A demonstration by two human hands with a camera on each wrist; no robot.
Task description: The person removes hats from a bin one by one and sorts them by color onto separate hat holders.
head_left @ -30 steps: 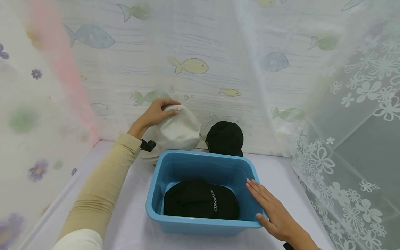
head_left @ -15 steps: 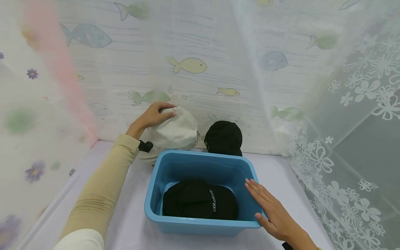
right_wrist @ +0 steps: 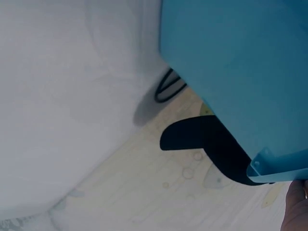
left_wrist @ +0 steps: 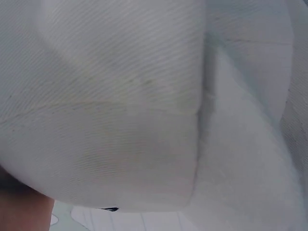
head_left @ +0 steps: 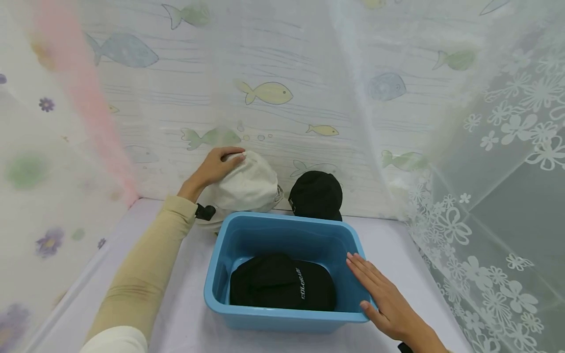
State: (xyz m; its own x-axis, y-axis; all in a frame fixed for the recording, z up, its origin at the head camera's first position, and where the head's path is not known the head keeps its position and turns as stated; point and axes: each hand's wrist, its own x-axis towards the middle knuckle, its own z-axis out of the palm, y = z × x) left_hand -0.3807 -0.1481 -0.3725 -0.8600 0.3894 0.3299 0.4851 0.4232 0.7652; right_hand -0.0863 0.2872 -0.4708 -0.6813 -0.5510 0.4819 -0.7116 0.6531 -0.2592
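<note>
My left hand holds the top of a white cap at the back left, thumb in front and fingers reaching behind the crown. White cloth fills most of the left wrist view. My right hand rests on the right rim of a blue plastic bin, fingers straight. The bin's outer wall shows large in the right wrist view. Inside the bin lies a black cap with white lettering on its brim.
Behind the bin, against the curtain, stands another black cap. A fish-patterned curtain closes off the back, and sheer flowered fabric hangs at the right. White cloth covers the table.
My left hand and the top of the white cap have shifted slightly left and down. My right hand and the bin hold nearly the same place.
</note>
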